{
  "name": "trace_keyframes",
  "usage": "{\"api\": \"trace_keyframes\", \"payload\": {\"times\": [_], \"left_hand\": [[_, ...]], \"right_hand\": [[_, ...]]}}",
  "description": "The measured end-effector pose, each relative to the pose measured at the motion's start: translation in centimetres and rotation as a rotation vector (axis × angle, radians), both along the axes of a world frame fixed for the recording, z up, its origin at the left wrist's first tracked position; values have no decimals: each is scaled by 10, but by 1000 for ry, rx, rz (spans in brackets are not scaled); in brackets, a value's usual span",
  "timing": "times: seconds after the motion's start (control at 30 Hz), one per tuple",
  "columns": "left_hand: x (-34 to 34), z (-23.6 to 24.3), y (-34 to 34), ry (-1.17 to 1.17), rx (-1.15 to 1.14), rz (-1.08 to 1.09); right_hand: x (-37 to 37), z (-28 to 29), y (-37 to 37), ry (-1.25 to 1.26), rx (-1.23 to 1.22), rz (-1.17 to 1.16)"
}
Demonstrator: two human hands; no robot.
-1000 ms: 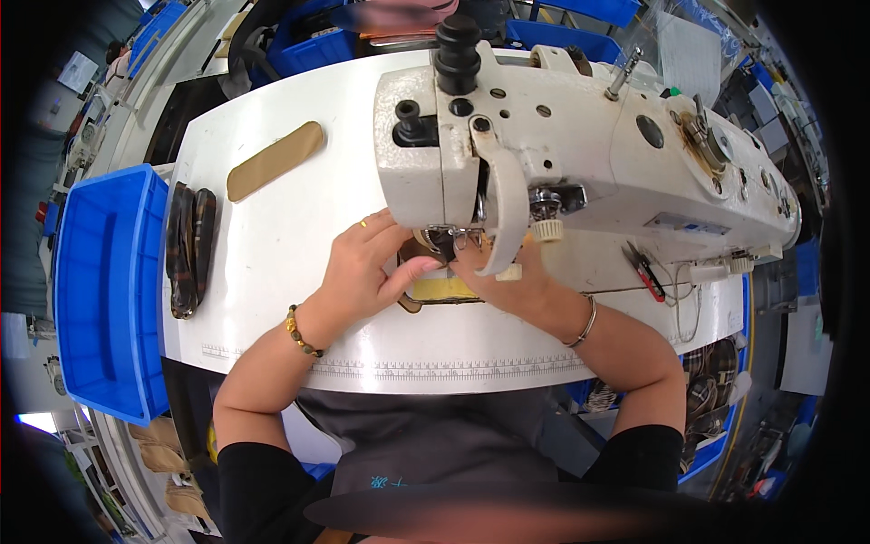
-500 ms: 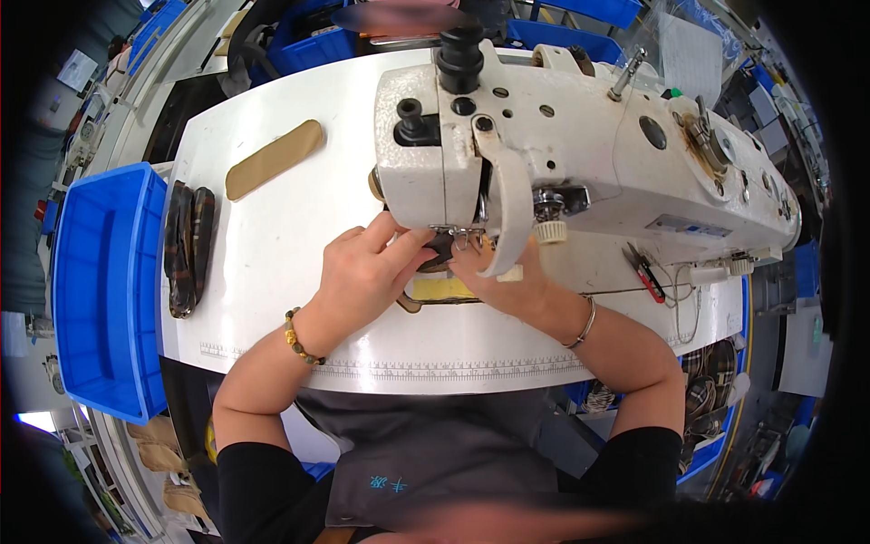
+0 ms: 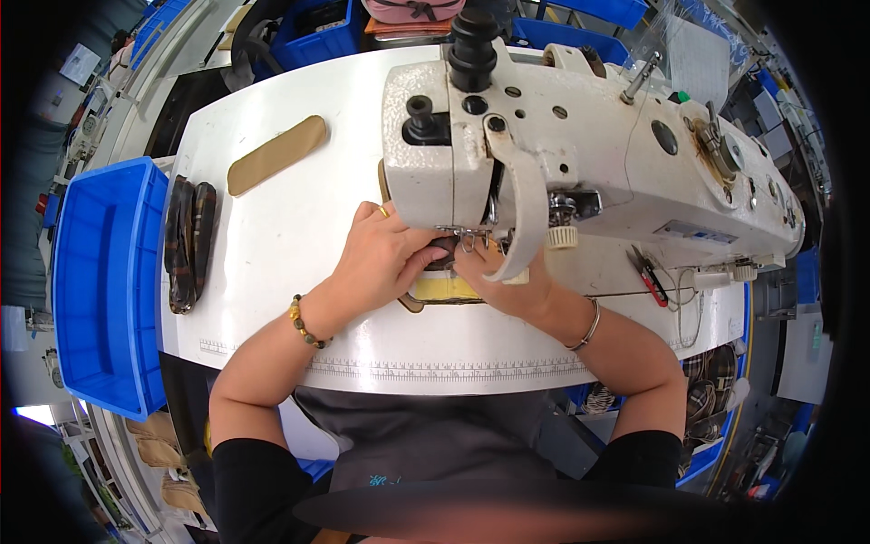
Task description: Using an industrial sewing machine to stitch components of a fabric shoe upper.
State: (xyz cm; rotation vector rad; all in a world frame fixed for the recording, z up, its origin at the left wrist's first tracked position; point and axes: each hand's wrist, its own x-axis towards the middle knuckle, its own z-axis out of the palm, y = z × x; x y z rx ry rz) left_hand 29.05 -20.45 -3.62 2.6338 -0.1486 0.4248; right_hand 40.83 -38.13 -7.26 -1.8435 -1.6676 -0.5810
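Observation:
Under the head of a white sewing machine (image 3: pixel 421 186), a dark piece of fabric (image 3: pixel 443 257) lies by the presser foot. My left hand (image 3: pixel 382 257), with a ring on one finger, pinches its left side between thumb and fingers. Close against the foot, my right hand (image 3: pixel 503 279) holds the right side; the machine's curved white arm partly hides those fingers. A tan fabric piece (image 3: pixel 412 305) pokes out below my left hand, and its full shape is hidden. In front of the fabric is a yellow plate (image 3: pixel 444 289) in the table.
Another tan rounded strip (image 3: pixel 277 155) lies at the table's far left, near folded plaid fabric (image 3: pixel 188 245). A blue bin (image 3: pixel 109 286) stands left of the table. Red-handled thread snips (image 3: pixel 649 276) and loose thread lie right of my right hand.
My left hand's fingers have shifted on the dark fabric, which now sits lower and flatter between my hands. The right hand keeps its place at the foot. The whole view has shifted slightly.

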Motion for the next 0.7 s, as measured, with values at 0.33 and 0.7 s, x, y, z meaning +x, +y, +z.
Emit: {"api": "trace_keyframes", "payload": {"times": [0.33, 0.7], "left_hand": [[-1, -10, 4, 4, 19, -17], [1, -6, 6, -37, 61, -59]], "right_hand": [[-34, 15, -23, -153, -316, -39], [-36, 17, -26, -8, -389, 24]]}}
